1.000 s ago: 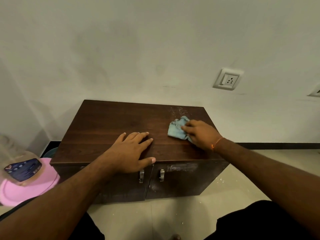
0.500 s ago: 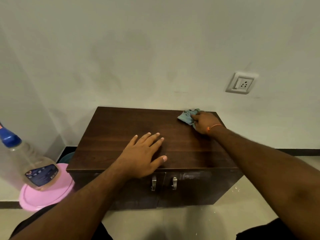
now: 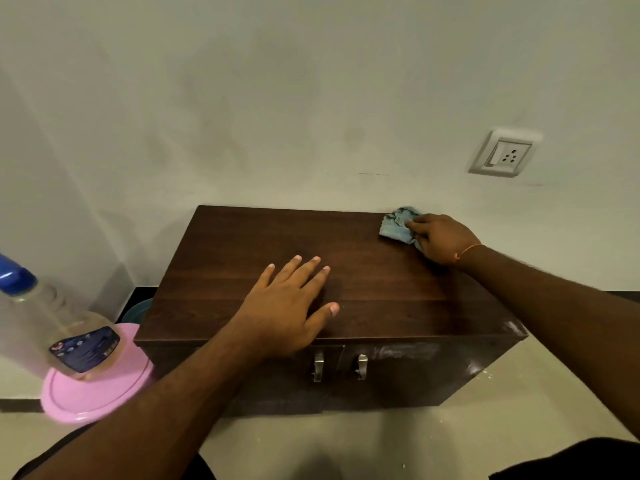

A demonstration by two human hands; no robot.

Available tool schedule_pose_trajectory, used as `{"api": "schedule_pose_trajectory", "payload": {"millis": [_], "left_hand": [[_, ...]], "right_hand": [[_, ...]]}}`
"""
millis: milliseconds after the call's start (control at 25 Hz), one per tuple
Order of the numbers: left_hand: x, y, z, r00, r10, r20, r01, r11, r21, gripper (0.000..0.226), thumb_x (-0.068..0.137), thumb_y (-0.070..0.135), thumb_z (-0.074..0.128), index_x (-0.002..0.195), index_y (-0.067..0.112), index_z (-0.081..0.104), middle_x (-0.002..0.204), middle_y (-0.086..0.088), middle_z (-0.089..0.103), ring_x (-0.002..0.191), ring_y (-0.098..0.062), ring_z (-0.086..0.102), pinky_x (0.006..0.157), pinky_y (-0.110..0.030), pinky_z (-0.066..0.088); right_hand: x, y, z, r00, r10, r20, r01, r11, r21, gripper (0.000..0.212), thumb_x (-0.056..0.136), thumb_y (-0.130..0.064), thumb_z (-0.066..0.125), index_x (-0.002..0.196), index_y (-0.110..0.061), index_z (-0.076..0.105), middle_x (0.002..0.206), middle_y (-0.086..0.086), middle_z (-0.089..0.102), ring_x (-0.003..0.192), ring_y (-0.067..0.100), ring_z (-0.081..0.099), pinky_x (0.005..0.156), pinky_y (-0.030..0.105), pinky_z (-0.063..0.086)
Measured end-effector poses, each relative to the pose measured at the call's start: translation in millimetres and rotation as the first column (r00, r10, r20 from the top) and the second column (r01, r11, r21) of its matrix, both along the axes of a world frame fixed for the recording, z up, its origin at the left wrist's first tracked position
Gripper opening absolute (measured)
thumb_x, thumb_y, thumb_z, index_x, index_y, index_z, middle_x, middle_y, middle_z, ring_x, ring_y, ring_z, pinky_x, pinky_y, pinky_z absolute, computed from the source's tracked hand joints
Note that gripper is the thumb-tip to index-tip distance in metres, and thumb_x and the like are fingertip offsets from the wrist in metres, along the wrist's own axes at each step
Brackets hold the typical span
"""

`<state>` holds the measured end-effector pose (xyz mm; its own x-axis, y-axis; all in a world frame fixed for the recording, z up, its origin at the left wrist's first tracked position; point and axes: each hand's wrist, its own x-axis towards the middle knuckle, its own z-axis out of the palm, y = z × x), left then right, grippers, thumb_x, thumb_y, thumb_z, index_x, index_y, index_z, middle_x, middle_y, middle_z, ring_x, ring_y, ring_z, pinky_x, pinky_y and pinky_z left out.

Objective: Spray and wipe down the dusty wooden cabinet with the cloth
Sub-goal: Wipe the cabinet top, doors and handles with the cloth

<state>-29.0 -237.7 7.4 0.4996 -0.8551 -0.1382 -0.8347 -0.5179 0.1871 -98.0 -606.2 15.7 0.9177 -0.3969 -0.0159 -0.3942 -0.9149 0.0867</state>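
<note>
A low dark wooden cabinet (image 3: 221, 258) stands against the white wall, with two metal door handles on its front. My right hand (image 3: 441, 239) presses a crumpled light blue cloth (image 3: 398, 226) onto the top's far right corner, next to the wall. Flat on the middle of the top, near the front edge, rests my left hand (image 3: 287, 306) with fingers spread, holding nothing. White dust smears show on the right door front (image 3: 405, 351) and the front right corner. A clear spray bottle (image 3: 65, 337) with a blue cap stands on a pink lid at the left.
The pink round lid (image 3: 100, 396) sits on the floor left of the cabinet, with a teal container (image 3: 136, 311) behind it. A wall socket (image 3: 504, 155) is mounted above and right of the cabinet. Pale tiled floor lies in front.
My right hand has pushed the cloth from the middle right of the top back to the far right corner by the wall. The dust specks near that corner are gone. My left hand stays put.
</note>
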Motion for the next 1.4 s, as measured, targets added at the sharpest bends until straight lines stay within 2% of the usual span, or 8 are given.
{"api": "schedule_pose_trajectory", "payload": {"millis": [120, 280, 520, 720, 880, 1040, 1200, 1400], "left_hand": [[1.1, -5.3, -2.6, 1.0, -0.011, -0.004, 0.011, 1.0, -0.012, 0.075, 0.106, 0.069, 0.021, 0.169, 0.036, 0.001, 0.179, 0.01, -0.008, 0.164, -0.015, -0.012, 0.133, -0.054, -0.001], [3.7, -7.4, -6.9, 1.0, 0.01, -0.001, -0.01, 1.0, 0.007, 0.075, 0.105, 0.07, 0.02, 0.17, 0.035, 0.002, 0.179, 0.008, -0.005, 0.165, -0.017, -0.009, 0.133, -0.055, 0.0], [37.2, 2.6, -2.3, 0.994, 0.11, 0.027, -0.109, 0.994, -0.027, 0.075, 0.105, 0.071, 0.02, 0.17, 0.036, 0.008, 0.18, 0.008, -0.001, 0.166, -0.019, -0.003, 0.132, -0.057, 0.0], [120.7, 39.2, 1.9, 0.941, 0.323, 0.1, -0.321, 0.946, -0.044, 0.077, 0.104, 0.072, 0.016, 0.17, 0.033, 0.014, 0.18, 0.005, 0.002, 0.166, -0.022, -0.002, 0.132, -0.057, -0.002], [138.4, 50.7, -11.3, 0.924, 0.378, 0.054, -0.375, 0.925, -0.067, 0.076, 0.104, 0.072, 0.015, 0.17, 0.034, 0.016, 0.18, 0.005, 0.004, 0.166, -0.023, 0.0, 0.132, -0.057, -0.002], [137.7, 47.3, -13.9, 0.928, 0.371, 0.046, -0.368, 0.928, -0.066, 0.076, 0.104, 0.072, 0.016, 0.17, 0.034, 0.019, 0.18, 0.005, 0.006, 0.166, -0.022, 0.001, 0.131, -0.056, -0.002], [131.4, 45.0, -14.5, 0.941, 0.332, 0.067, -0.332, 0.943, -0.016, 0.074, 0.105, 0.07, 0.016, 0.17, 0.034, 0.017, 0.18, 0.005, 0.005, 0.166, -0.022, 0.0, 0.131, -0.057, -0.003], [125.6, 51.5, -10.1, 0.962, 0.266, 0.067, -0.266, 0.964, -0.001, 0.071, 0.107, 0.068, 0.017, 0.17, 0.035, 0.017, 0.18, 0.006, 0.005, 0.166, -0.022, -0.001, 0.132, -0.058, -0.002]], "right_hand": [[45.8, 19.0, 0.7, 0.997, -0.07, -0.026, 0.07, 0.997, 0.012, 0.053, 0.105, -0.03, 0.054, 0.157, -0.024, 0.049, 0.161, 0.013, 0.047, 0.137, 0.042, 0.051, 0.115, 0.043, 0.044], [62.8, 52.4, -2.8, 0.999, 0.047, 0.0, -0.047, 0.997, 0.063, 0.053, 0.104, -0.029, 0.053, 0.157, -0.025, 0.049, 0.167, 0.009, 0.042, 0.142, 0.039, 0.048, 0.121, 0.044, 0.04], [-16.7, 112.5, -14.3, 0.928, 0.365, 0.073, -0.372, 0.915, 0.158, 0.053, 0.109, -0.028, 0.045, 0.162, -0.031, 0.043, 0.163, -0.003, 0.045, 0.146, 0.021, 0.042, 0.124, 0.034, 0.03], [-80.7, 81.8, -6.9, 0.924, 0.382, 0.031, -0.382, 0.911, 0.155, 0.053, 0.11, -0.035, 0.05, 0.161, -0.04, 0.038, 0.164, -0.01, 0.042, 0.147, 0.012, 0.039, 0.118, 0.02, 0.023], [-64.4, 60.5, -17.7, 0.975, 0.224, 0.013, -0.224, 0.973, 0.061, 0.053, 0.109, -0.033, 0.05, 0.161, -0.026, 0.042, 0.165, 0.001, 0.044, 0.148, 0.023, 0.044, 0.122, 0.03, 0.031], [-24.4, 96.8, -21.9, 0.985, 0.159, 0.06, -0.165, 0.98, 0.109, 0.057, 0.107, -0.039, 0.046, 0.162, -0.03, 0.04, 0.168, 0.0, 0.041, 0.148, 0.028, 0.043, 0.124, 0.04, 0.036], [-42.7, 179.4, -13.8, 0.93, 0.362, 0.056, -0.367, 0.916, 0.165, 0.066, 0.103, -0.056, 0.04, 0.165, -0.033, 0.033, 0.17, -0.004, 0.035, 0.153, 0.019, 0.033, 0.128, 0.036, 0.026], [-94.0, 156.9, -4.7, 0.886, 0.463, -0.008, -0.46, 0.881, 0.108, 0.063, 0.104, -0.058, 0.039, 0.162, -0.034, 0.04, 0.163, -0.004, 0.046, 0.146, 0.018, 0.046, 0.119, 0.035, 0.042]]}}
